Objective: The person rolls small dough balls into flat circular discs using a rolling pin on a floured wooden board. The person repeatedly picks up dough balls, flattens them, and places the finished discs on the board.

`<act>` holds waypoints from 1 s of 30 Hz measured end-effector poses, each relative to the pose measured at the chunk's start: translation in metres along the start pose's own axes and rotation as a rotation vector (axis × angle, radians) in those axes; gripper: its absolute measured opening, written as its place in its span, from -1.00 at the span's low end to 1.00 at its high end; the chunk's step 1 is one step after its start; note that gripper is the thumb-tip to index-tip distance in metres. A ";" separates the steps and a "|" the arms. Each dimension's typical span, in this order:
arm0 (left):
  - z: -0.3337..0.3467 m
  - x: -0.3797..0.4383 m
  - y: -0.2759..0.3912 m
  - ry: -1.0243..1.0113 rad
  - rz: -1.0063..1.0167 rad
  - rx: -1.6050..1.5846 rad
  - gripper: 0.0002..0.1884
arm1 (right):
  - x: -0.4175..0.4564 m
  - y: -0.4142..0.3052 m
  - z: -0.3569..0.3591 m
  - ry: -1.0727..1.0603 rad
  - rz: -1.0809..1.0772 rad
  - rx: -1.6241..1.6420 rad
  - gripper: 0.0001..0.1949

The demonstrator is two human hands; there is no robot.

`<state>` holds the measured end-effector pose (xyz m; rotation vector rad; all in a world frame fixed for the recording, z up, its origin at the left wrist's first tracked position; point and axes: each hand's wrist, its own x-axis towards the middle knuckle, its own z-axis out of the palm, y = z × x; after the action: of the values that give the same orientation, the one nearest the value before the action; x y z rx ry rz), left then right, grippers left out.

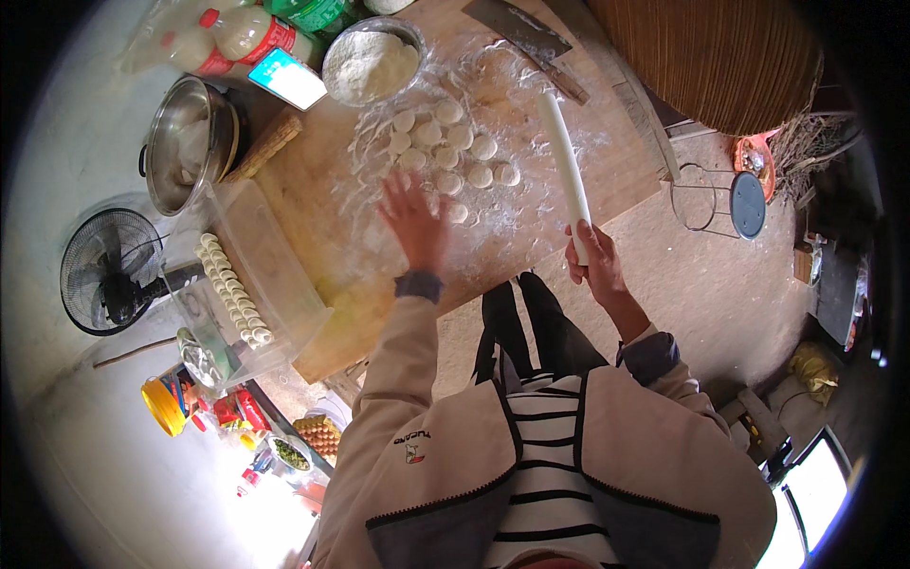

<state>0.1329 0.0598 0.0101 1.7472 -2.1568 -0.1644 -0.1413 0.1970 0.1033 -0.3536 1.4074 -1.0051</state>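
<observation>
My right hand (pixel 598 262) grips the lower end of a white rolling pin (pixel 564 160), which points away from me over the right side of the floured wooden board (pixel 498 245). Fingers spread, my left hand (pixel 414 224) is over the board and blurred. Close to its fingers lie several small flattened rounds of dough (pixel 446 158), dusted with flour; one dough round (pixel 456 213) sits just right of the hand. Whether the left palm touches the board or covers any dough I cannot tell.
A metal bowl of flour (pixel 373 62) and a cleaver (pixel 522 32) lie at the far side. Left stand a clear plastic bin (pixel 284 284) with rows of dumplings (pixel 233 291), a steel pot (pixel 186 146) and a fan (pixel 114 274). A lit phone (pixel 288 78) leans near bottles.
</observation>
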 end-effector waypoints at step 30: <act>0.013 -0.037 0.043 -0.325 0.436 -0.190 -0.10 | 0.008 -0.002 0.015 -0.010 -0.253 -0.058 -0.56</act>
<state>0.0950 0.1041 0.0040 1.1762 -2.5936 -0.5482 -0.1298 0.1845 0.1021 -0.5900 1.4079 -1.1665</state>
